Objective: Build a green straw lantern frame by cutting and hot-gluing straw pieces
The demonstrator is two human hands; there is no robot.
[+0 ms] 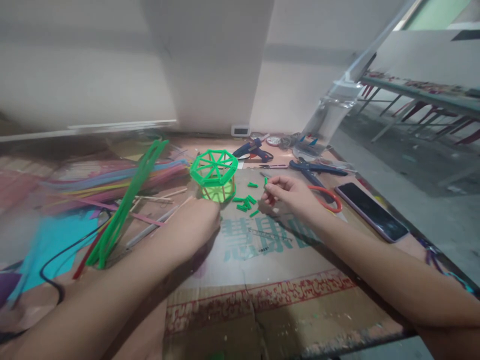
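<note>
A green eight-sided frame (214, 167) stands on the work sheet, with spokes on top, thin brown uprights and a yellow-green base. My left hand (205, 214) is closed at its lower front edge, the fingertips mostly hidden behind the hand. Between thumb and forefinger, my right hand (282, 191) pinches a short green pipe cleaner piece (266, 181), held upright. Several more cut green pieces (246, 204) lie between the hands. At left, a bundle of long green pipe cleaners (127, 205) rests across other materials.
Orange-handled scissors (333, 199) and a phone (371, 211) lie right of my right hand. Behind are a glue gun (252, 150), a dark blue-handled tool (318, 169) and a clear bottle (326, 117). A transparent ruler (270, 235) lies in front; coloured strips (123, 182) crowd the left.
</note>
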